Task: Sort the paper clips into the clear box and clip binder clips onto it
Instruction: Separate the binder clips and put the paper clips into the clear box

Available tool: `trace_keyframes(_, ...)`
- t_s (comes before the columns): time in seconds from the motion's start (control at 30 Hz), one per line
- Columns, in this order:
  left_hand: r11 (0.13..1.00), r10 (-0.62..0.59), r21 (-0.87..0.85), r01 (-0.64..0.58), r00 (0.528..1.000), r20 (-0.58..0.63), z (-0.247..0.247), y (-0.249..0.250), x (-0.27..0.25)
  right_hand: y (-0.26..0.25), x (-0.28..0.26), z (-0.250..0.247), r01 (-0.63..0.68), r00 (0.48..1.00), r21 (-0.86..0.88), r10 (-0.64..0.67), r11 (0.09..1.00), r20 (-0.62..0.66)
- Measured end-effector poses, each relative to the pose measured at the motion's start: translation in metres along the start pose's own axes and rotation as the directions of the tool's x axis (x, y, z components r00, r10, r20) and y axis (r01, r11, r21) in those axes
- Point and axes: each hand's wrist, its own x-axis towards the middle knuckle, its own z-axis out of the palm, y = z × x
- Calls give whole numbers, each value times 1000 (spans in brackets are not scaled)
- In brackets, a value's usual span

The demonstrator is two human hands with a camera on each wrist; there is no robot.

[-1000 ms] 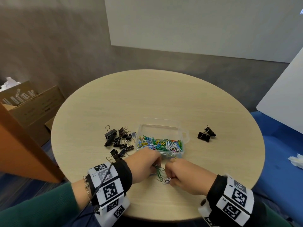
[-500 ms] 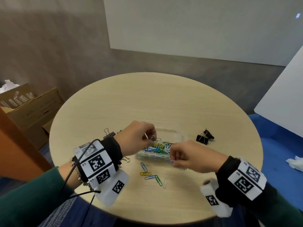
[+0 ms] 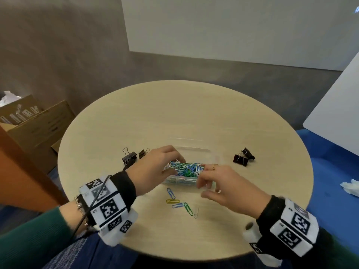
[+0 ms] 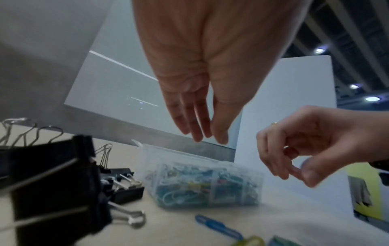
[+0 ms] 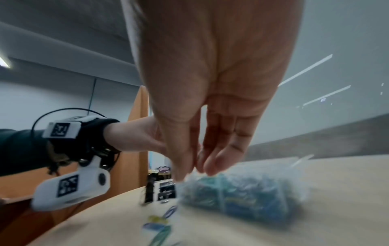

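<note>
A clear box (image 3: 180, 181) heaped with coloured paper clips stands mid-table, also seen in the left wrist view (image 4: 208, 186) and blurred in the right wrist view (image 5: 242, 194). My left hand (image 3: 174, 164) hovers over its left end with straight fingers (image 4: 197, 133) and holds nothing. Over the box's right end is my right hand (image 3: 206, 183), fingers loosely bent (image 4: 282, 171) and empty. Several loose paper clips (image 3: 181, 204) lie in front of the box. Black binder clips (image 3: 129, 157) lie left of it, and two more (image 3: 243, 158) to its right.
The round wooden table (image 3: 194, 117) has bare room behind the box. Cardboard boxes (image 3: 35, 123) and an orange panel (image 3: 23, 171) stand at the left. A blue seat (image 3: 334, 171) with a crumpled tissue (image 3: 351, 187) is at the right.
Both hands lifted from the table's front, where they gathered loose clips, to above the box. Their closed fingers have since spread open over it.
</note>
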Motion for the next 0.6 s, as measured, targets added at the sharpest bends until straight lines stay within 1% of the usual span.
trace_keyframes(0.07, 999, 45, 16, -45, 999, 17, 8, 5, -10, -8, -4, 14, 49, 989, -4, -48, 999, 140)
trace_keyframes(0.17, 999, 44, 0, -44, 997, 64, 16, 10, -21, -9, -1, 30, 44, 974, -62, -29, 997, 225)
trace_keyframes(0.3, 1000, -2, 26, -1, 993, 119, 21, 12, -28, -8, -2, 38, -10, 963, -107, 39, 994, 267)
trace_keyframes(0.43, 998, -53, 48, 47, 989, 135, 21, 11, -28, -9, -6, 38, -28, 947, -123, 66, 992, 315)
trace_keyframes(0.53, 996, -74, 66, 65, 984, 159, 21, 11, -27, -8, -6, 33, -47, 953, -103, 76, 994, 295)
trace_keyframes(0.6, 995, -83, 69, 72, 980, 180, 22, 11, -27, -5, -6, 27, -107, 957, -30, 112, 994, 269)
